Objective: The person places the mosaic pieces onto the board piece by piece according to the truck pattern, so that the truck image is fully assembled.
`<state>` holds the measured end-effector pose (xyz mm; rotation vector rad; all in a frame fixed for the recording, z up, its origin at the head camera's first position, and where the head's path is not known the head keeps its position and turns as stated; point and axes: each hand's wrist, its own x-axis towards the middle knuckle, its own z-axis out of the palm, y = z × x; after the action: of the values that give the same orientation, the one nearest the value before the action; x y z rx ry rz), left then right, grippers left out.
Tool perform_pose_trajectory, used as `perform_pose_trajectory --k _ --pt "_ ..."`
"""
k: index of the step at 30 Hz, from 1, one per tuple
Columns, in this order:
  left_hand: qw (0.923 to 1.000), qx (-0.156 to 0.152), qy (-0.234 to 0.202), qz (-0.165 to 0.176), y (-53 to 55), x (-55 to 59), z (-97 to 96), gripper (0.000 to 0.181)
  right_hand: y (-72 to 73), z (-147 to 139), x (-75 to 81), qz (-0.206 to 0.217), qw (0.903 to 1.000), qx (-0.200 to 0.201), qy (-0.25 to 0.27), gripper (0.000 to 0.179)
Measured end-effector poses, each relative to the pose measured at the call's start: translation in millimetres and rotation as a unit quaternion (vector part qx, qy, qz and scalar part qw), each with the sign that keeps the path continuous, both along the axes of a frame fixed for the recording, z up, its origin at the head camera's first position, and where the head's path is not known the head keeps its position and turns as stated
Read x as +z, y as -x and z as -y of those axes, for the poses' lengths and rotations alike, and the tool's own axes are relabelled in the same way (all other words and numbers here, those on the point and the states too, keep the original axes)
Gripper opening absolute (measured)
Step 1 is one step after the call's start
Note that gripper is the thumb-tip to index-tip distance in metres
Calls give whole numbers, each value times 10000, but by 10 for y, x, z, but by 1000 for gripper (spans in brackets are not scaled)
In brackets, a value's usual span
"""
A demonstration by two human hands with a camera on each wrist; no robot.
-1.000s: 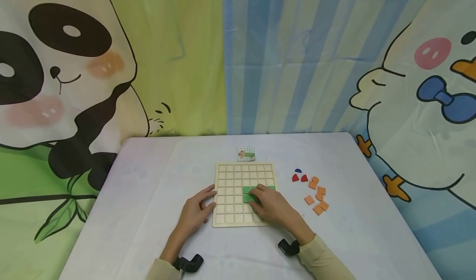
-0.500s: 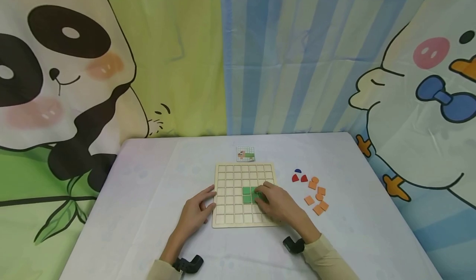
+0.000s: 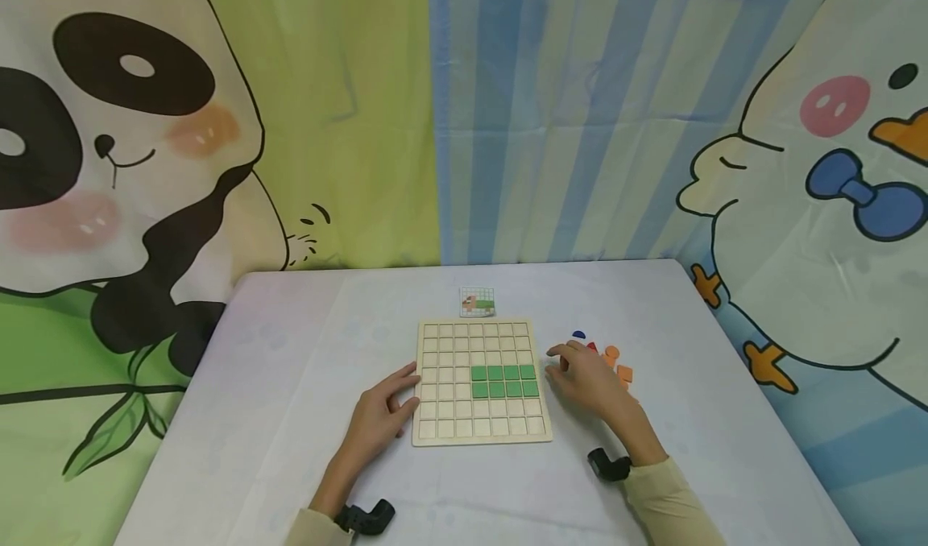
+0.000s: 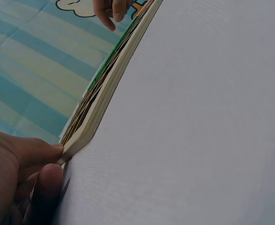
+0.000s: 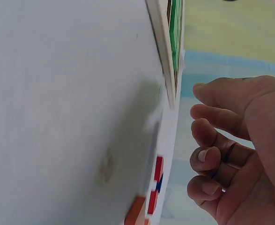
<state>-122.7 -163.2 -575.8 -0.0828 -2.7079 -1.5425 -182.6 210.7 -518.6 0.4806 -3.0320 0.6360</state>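
A light wooden grid board [image 3: 442,413] lies flat on the table, with a block of green square tiles [image 3: 505,381] in two rows at its right side. My left hand [image 3: 380,409] rests against the board's left edge; in the left wrist view its fingertips [image 4: 53,152] touch the board's corner. To the right of the board my right hand [image 3: 590,381] hovers above the table, fingers loosely bent and nothing between them. It hides some of the loose pieces. Beside it are a blue half-circle piece [image 3: 578,335], a partly covered red piece [image 3: 591,345] and orange pieces [image 3: 625,374].
A small picture card [image 3: 477,302] lies just behind the board. White cloth covers the table [image 3: 326,312]. Curtains with cartoon animals [image 3: 348,127] hang behind it. Each wrist wears a black camera [image 3: 607,465].
My right hand has left the green tiles and moved right, off the board toward the loose pieces. The full green block now shows. My left hand has stayed at the board's edge.
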Motion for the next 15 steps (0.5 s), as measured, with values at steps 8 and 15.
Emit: perform_pose_trajectory --k 8,15 --pt "10000 -23 -27 59 -3 8 3 43 25 -374 -42 217 9980 -595 45 29" --pt "9999 8 49 146 3 14 5 43 15 -629 -73 509 9936 -1010 23 32"
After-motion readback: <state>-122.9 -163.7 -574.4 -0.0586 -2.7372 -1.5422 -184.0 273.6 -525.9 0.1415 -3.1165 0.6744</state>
